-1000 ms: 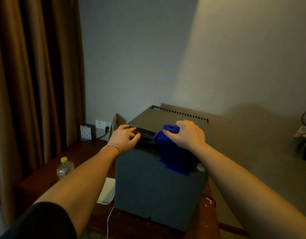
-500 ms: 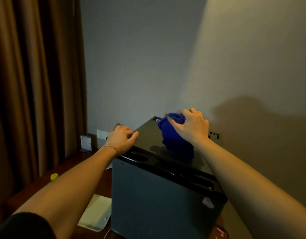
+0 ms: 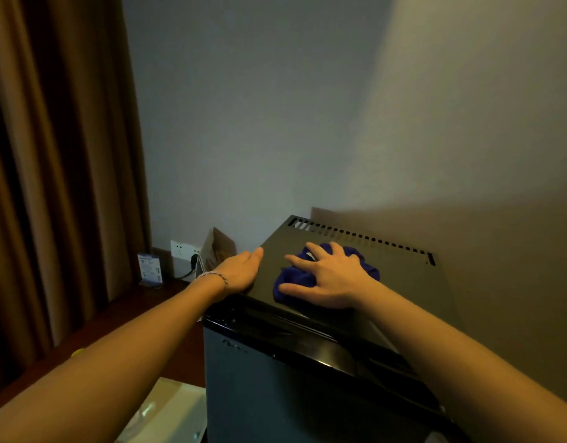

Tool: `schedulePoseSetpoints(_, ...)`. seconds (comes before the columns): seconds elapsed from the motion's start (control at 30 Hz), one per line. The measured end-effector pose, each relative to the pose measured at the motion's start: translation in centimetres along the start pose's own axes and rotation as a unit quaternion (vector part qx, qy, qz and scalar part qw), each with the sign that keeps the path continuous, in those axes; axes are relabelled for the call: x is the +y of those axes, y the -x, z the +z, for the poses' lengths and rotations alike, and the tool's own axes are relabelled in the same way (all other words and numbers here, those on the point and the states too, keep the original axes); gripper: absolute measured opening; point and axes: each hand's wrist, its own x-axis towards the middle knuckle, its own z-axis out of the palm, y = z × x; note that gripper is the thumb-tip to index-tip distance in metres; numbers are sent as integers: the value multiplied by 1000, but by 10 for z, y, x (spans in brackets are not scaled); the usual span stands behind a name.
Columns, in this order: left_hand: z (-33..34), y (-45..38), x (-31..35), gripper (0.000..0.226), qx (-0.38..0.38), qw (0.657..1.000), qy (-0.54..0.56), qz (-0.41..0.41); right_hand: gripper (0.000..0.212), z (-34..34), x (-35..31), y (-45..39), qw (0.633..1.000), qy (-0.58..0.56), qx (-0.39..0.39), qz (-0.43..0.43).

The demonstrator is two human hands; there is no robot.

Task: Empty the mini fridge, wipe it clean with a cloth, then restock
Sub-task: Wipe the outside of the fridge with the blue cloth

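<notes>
Blue cloth [image 3: 327,271] is lying bunched on the mini fridge [image 3: 400,282] top, near its vent slots, directly under the right hand [image 3: 331,278], whose 5 splayed fingers are pressing it flat, while the left hand [image 3: 240,271], fingers straight, is bracing the top's left edge.

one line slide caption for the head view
Right hand presses blue cloth onto mini fridge top; left hand steadies its edge.

Deep blue cloth [image 3: 327,276] on a black-topped mini fridge [image 3: 355,318] with a grey-blue door; brown curtain [image 3: 61,155] at nine o'clock; dark reddish-brown table [image 3: 122,318]; white tray [image 3: 167,414].
</notes>
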Motion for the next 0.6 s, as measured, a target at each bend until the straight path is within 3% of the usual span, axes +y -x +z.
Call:
schedulePoseSetpoints(0.23, 2, -15, -19, 48, -38, 999, 11, 14, 89, 8, 2, -11, 996, 3, 58, -65)
schedulePoseSetpoints(0.47, -3, -6, -24, 34, -80, 981, 177, 19, 82, 14, 1, -37, 992, -15, 99, -83)
schedulePoseSetpoints(0.6, -3, -3, -23, 34, -66, 985, 157, 22, 76, 14, 0, -62, 991, -16, 111, -76)
